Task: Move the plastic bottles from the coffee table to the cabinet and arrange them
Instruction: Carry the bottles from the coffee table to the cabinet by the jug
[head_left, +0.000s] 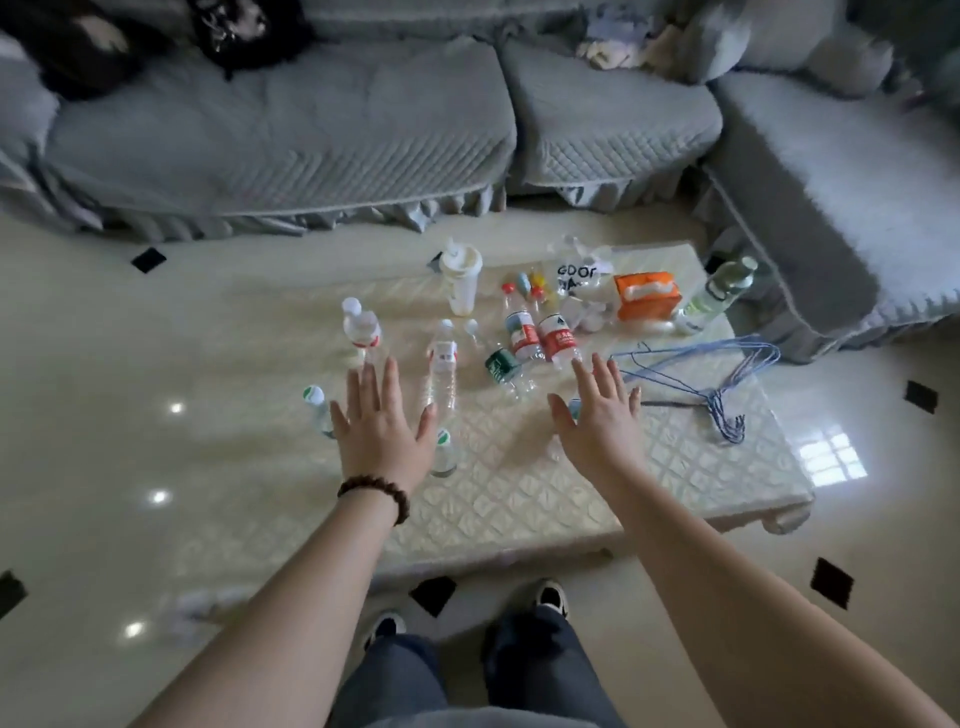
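Both your left hand (382, 426) and right hand (597, 415) hover spread and empty above the coffee table (649, 467); its empty-looking plastic bottles (441, 374) seem light, tippy: grasp mid-body.

The surface (649, 467) is cream with a raised lattice of diamonds. Clear bottles stand on it: two with red-and-white labels (522, 335) and red caps, one with a dark green label (501, 365), and two small ones with green-and-white caps (313, 395). A tissue pack (648, 296) is bright orange and white; the wire hangers (722, 374) are blue. The tall cup (461, 280) is off-white. The sofa cover (291, 140) is grey — quilted, with a pleated frill. The floor (104, 364) is glossy beige tile with small black diamond insets. A bead bracelet (376, 493) — dark brown.
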